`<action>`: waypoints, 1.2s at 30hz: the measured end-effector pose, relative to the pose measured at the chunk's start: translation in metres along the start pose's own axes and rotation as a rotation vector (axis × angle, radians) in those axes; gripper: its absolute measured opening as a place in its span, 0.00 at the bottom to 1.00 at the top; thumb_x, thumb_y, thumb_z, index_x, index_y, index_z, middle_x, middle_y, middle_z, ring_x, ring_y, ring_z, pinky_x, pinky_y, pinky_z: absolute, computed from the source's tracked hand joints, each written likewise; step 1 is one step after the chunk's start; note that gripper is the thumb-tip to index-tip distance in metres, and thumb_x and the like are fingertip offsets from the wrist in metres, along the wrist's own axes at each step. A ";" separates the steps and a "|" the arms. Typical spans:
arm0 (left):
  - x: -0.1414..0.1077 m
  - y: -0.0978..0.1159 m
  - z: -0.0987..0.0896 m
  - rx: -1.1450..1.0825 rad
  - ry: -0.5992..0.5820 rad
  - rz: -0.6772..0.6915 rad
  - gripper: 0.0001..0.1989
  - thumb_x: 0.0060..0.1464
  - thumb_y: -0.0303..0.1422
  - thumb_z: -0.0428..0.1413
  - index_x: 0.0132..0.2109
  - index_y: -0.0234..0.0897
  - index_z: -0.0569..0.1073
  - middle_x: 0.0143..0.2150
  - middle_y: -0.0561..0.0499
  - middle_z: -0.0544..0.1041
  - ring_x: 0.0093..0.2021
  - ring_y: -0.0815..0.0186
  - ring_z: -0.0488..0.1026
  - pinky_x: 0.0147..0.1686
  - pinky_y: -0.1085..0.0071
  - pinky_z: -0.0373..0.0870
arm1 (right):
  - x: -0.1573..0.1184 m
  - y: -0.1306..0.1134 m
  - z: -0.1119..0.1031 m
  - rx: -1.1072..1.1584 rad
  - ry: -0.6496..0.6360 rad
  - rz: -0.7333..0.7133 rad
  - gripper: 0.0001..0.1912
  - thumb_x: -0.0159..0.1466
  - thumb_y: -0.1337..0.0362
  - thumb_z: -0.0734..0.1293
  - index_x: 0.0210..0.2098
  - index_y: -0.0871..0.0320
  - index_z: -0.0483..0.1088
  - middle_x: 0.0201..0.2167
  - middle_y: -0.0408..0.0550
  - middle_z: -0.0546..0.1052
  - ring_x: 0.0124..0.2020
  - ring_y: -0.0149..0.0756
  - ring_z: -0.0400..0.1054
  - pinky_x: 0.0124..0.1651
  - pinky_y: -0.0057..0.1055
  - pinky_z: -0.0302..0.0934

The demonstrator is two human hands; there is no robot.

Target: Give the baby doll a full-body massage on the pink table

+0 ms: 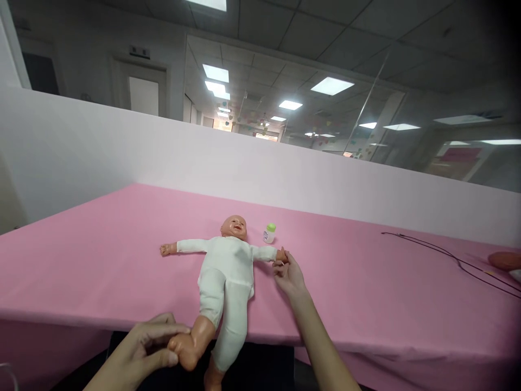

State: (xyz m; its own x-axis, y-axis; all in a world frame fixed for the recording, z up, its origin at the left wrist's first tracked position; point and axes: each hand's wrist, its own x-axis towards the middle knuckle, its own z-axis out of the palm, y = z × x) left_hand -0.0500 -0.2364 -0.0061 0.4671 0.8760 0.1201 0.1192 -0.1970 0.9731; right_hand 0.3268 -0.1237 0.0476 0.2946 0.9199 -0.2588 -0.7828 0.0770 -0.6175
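Note:
A baby doll (230,263) in a white suit lies on its back on the pink-covered table (122,260), head away from me. Its arms are spread and its legs hang past the near edge. My left hand (142,347) pinches the bare foot on the left side, thumb below and fingers above. With thumb and fingertips, my right hand (288,271) grips the doll's small hand on the right. Beside the doll's head stands a little clear bottle (269,233) with a green cap.
Black cables (443,252) run over the table on the right. A brownish rounded object (504,260), partly cut off, lies at the right edge. Behind the table rises a low white wall (244,163) with glass above it.

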 end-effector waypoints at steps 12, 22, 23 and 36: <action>0.119 0.016 0.037 -0.228 0.368 0.135 0.30 0.52 0.52 0.67 0.51 0.31 0.83 0.34 0.46 0.80 0.31 0.60 0.76 0.32 0.69 0.70 | -0.026 0.058 0.008 -0.764 -0.329 -0.128 0.26 0.63 0.42 0.74 0.42 0.61 0.77 0.20 0.41 0.74 0.15 0.27 0.67 0.13 0.19 0.52; -0.007 -0.015 0.006 -0.190 0.071 -0.046 0.24 0.54 0.52 0.66 0.49 0.39 0.85 0.36 0.48 0.77 0.13 0.74 0.63 0.13 0.75 0.56 | -0.016 -0.014 0.014 -0.102 -0.104 -0.031 0.08 0.73 0.68 0.66 0.36 0.59 0.72 0.29 0.43 0.79 0.11 0.16 0.51 0.11 0.14 0.48; -0.009 -0.015 0.001 -0.186 0.085 -0.053 0.25 0.54 0.52 0.66 0.49 0.39 0.85 0.36 0.48 0.78 0.13 0.74 0.63 0.13 0.75 0.56 | -0.015 -0.017 0.017 -0.051 -0.066 -0.014 0.10 0.74 0.69 0.64 0.35 0.58 0.70 0.27 0.42 0.78 0.11 0.16 0.51 0.10 0.13 0.47; 0.125 0.020 0.059 -0.234 0.424 0.141 0.31 0.48 0.52 0.68 0.50 0.29 0.83 0.39 0.45 0.79 0.18 0.73 0.64 0.18 0.73 0.61 | -0.029 0.089 0.007 -0.755 -0.419 -0.287 0.33 0.58 0.35 0.74 0.44 0.57 0.71 0.21 0.38 0.74 0.12 0.30 0.67 0.11 0.20 0.50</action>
State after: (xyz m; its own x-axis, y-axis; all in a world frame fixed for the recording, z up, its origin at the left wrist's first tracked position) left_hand 0.0625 -0.1573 0.0163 0.0614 0.9594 0.2751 -0.1418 -0.2645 0.9539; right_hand 0.2445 -0.1410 0.0053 0.0844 0.9800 0.1800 -0.0998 0.1881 -0.9771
